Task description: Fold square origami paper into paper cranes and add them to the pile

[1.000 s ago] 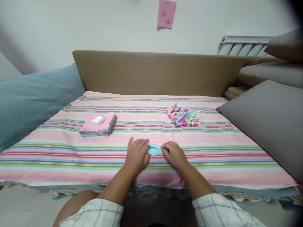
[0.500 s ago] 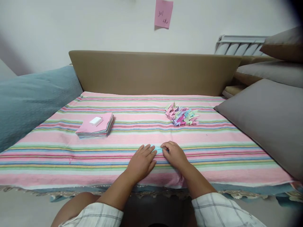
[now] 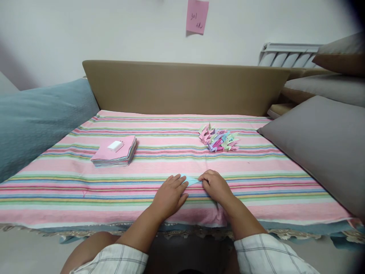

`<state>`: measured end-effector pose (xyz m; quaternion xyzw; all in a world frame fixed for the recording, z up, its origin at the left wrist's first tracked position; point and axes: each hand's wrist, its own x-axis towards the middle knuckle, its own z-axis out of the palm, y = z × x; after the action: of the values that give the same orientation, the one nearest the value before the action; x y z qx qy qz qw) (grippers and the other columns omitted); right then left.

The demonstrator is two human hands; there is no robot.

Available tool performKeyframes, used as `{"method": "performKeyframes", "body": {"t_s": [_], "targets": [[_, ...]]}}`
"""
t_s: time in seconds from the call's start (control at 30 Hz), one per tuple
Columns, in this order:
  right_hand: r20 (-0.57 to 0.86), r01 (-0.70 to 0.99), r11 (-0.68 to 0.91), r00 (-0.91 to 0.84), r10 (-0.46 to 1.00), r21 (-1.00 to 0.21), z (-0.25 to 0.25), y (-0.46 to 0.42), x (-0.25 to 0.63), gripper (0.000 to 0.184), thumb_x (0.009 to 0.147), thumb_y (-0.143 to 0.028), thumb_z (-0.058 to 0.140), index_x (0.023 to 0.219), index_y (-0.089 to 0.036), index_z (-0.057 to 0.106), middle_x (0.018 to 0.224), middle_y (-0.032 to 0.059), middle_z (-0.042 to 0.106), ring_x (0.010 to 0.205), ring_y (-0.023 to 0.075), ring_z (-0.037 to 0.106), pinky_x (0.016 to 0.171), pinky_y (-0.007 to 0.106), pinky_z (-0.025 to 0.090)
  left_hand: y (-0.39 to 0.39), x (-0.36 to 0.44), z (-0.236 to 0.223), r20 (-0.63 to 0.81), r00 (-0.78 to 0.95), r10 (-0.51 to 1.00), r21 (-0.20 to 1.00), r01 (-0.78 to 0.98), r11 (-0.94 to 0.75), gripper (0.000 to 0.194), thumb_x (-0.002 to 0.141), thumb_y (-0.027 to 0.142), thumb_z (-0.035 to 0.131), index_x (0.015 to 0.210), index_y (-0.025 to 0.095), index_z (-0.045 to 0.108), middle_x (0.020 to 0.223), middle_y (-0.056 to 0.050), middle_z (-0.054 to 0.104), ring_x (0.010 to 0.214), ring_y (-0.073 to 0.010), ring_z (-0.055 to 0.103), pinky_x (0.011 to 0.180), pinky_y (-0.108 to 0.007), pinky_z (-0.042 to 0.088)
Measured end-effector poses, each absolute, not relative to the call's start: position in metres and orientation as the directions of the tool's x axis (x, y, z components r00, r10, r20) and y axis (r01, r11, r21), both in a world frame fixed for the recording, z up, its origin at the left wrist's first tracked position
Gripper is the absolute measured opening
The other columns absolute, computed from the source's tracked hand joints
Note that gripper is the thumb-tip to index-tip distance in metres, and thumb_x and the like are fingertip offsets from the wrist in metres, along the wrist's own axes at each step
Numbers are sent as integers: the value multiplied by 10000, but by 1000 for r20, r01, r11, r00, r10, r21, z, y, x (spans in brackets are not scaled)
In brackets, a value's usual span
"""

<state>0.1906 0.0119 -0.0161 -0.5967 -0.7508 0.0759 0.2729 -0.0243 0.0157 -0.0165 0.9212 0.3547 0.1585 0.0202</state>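
A small piece of light blue folded origami paper [image 3: 191, 180] lies on the striped cloth in front of me, narrowing to a point on its right. My left hand [image 3: 170, 195] rests flat over its left part, fingers stretched out, and hides that end. At the right tip, my right hand [image 3: 214, 186] has thumb and forefinger pinched together on the paper's point. Beyond my right hand sits a cluster of folded paper cranes [image 3: 219, 139] in pink, purple, blue and green.
On the left, a stack of coloured paper squares [image 3: 115, 154] carries a white charger plug [image 3: 115, 146]. The striped cloth [image 3: 159, 131] reaches a brown backrest [image 3: 185, 89]. Grey cushions [image 3: 327, 148] border the right, a blue-covered armrest [image 3: 45, 118] the left.
My left hand has come down flat onto the blue paper, moving right. My right hand has slid slightly right along the paper's tip. The view has turned a little.
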Motion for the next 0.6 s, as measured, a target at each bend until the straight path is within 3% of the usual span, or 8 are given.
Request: {"method": "performKeyframes", "body": {"t_s": [0.1, 0.2, 0.37, 0.47, 0.6], "targets": [[457, 857, 284, -64, 887, -430, -11, 8, 182, 283, 781, -98, 416, 874, -174, 672, 877, 72, 639, 885, 198, 560, 830, 335, 446, 16, -24, -17, 285, 696, 659, 156, 644, -749, 373, 863, 331, 472, 1209, 206, 533, 1315, -81, 513, 1239, -262, 429, 1044, -481, 325], [524, 802, 430, -176, 833, -415, -10, 2, 166, 317, 855, -178, 377, 1060, -147, 618, 1046, 97, 638, 1013, 201, 546, 922, 358, 418, 16, -24, -15, 270, 697, 664, 160, 648, -745, 378, 865, 330, 462, 1214, 203, 529, 1313, -77, 515, 1238, -267, 427, 1046, -483, 318], [321, 785, 541, -451, 833, -300, -18, -7, 142, 610, 890, -467, 367, 1375, -100, 323, 1407, 126, 384, 1307, 265, 314, 1066, 490, 248, 16, -24, -10, 241, 725, 645, 193, 615, -764, 475, 833, 282, 500, 1300, 224, 437, 1351, -77, 468, 1274, -241, 373, 1060, -462, 301], [227, 820, 514, -466, 855, -252, -25, -9, 139, 693, 885, -539, 311, 1408, -88, 244, 1455, 144, 278, 1340, 275, 249, 1072, 530, 194, 17, -24, -9, 222, 731, 645, 198, 614, -764, 476, 840, 275, 498, 1309, 238, 424, 1326, -80, 489, 1272, -234, 373, 1059, -460, 297], [177, 854, 470, -438, 881, -225, -30, -11, 142, 726, 875, -583, 276, 1429, -122, 182, 1467, 147, 241, 1357, 277, 203, 1065, 578, 122, 18, -27, -9, 164, 734, 659, 184, 634, -751, 518, 825, 293, 542, 1321, 245, 402, 1332, -82, 484, 1276, -244, 369, 1055, -465, 289]]}}
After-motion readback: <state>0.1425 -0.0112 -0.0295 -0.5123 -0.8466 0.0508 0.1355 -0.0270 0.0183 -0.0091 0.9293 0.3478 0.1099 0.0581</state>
